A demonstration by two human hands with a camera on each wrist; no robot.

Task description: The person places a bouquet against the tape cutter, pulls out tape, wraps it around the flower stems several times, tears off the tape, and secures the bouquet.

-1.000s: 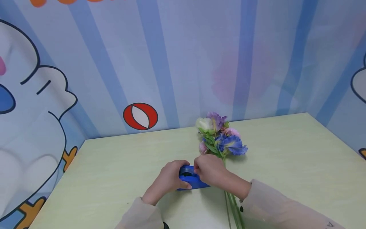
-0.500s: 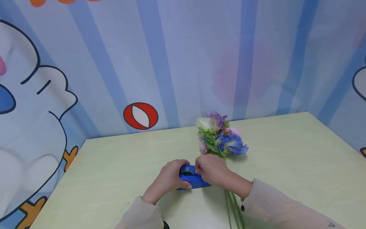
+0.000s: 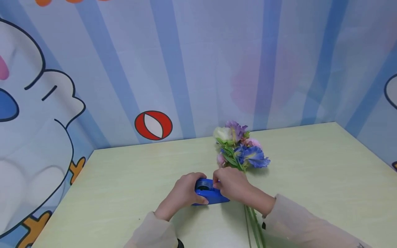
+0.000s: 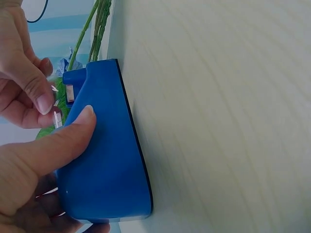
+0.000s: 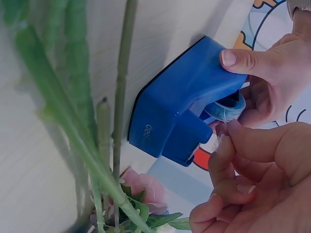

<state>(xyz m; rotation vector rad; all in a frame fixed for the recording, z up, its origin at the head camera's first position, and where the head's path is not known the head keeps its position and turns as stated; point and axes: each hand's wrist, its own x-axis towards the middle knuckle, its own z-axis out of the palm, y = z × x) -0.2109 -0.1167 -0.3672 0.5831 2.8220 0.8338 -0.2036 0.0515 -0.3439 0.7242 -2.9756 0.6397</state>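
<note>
A blue tape dispenser sits on the table. My left hand grips its back end, thumb on the near side and fingers round the far side. Inside the dispenser is a roll of clear tape. My right hand is over the cutter end and pinches the free end of the tape between thumb and forefinger, as the right wrist view shows. From the roll, a short clear strip runs to those fingertips. In the left wrist view the dispenser hides most of the roll.
A bunch of flowers, purple, white, pink and blue, lies right of the dispenser. Its green stems run toward the front edge under my right forearm. A cartoon-printed blue backdrop stands behind the pale table.
My right hand has shifted very slightly right along the dispenser, still pinching the tape. The left hand keeps its grip, and the flowers stay put.
</note>
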